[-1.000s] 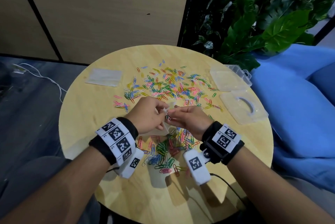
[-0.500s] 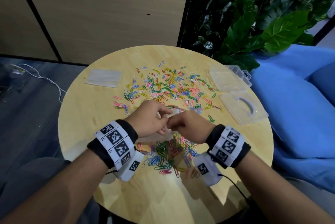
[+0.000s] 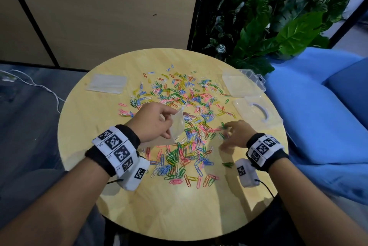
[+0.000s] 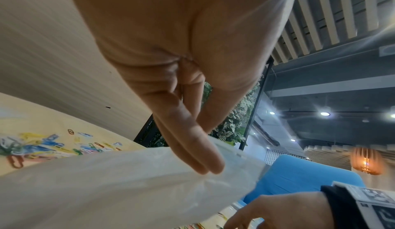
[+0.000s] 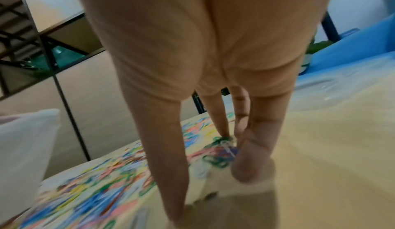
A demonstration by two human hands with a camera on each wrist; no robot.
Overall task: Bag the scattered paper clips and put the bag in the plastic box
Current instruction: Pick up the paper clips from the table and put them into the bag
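Coloured paper clips [image 3: 179, 94] lie scattered over the round wooden table [image 3: 83, 118], with a denser heap [image 3: 183, 156] in front of me. My left hand [image 3: 171, 121] pinches a small clear bag [image 3: 177, 126] and holds it up just left of the heap. In the left wrist view its fingers [image 4: 203, 163] lie on the bag [image 4: 107, 190]. My right hand [image 3: 227, 133] is down on the table to the right of the heap. Its straight fingertips [image 5: 224, 131] touch a few green and blue clips [image 5: 218, 158]. The clear plastic box [image 3: 242, 83] lies open at the right.
The box's lid half with a handle [image 3: 257, 111] lies flat near the table's right edge. A stack of spare clear bags [image 3: 107, 83] sits at the far left. Blue cushions [image 3: 318, 126] adjoin the right side, plants [image 3: 278, 26] stand behind, and a white cable [image 3: 39, 86] lies on the floor at the left.
The hands were together at the bag's mouth. The right hand has now moved away to the right and down onto the clips, while the left hand keeps hold of the bag.
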